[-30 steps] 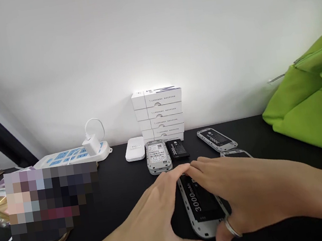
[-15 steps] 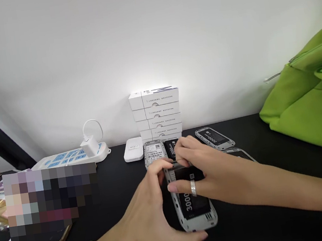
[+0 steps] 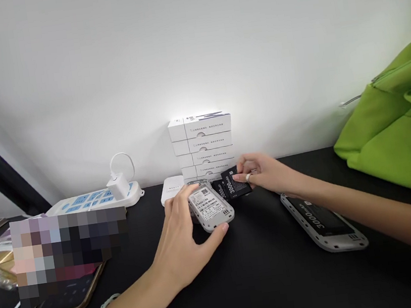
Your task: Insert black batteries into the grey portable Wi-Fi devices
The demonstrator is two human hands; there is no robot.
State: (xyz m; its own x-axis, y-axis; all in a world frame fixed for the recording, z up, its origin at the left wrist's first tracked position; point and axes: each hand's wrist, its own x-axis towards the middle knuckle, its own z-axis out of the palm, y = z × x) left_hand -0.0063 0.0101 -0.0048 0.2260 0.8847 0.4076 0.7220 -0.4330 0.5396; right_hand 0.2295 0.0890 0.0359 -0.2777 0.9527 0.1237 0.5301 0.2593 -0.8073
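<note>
- The left hand (image 3: 180, 231) is curved over a labelled grey handheld device (image 3: 210, 207), which is gripped between the fingers at its far end and the thumb at its near edge, just above the black table (image 3: 277, 286).
- The device's long axis is tilted, running from far left to near right; its label, with a QR code, faces up.
- The right hand (image 3: 265, 173) is pinching a black 3000mAh battery (image 3: 233, 182) between thumb and fingers near the table's far edge, just beside the device. A ring (image 3: 248, 177) is worn on one finger.
- The battery's long axis points roughly toward the far edge, slightly tilted.
- A second grey device (image 3: 323, 225) is laid on the table to the right, with a 3000mAh battery seated in it, its long axis running from far left to near right.
- A stack of white boxes (image 3: 203, 146) is placed at the far edge, behind both hands.
- A white power strip (image 3: 93, 201) with a plugged-in charger (image 3: 118, 186) is placed at the far edge, left of the boxes.
- A green bag (image 3: 389, 133) rests at the right edge.
</note>
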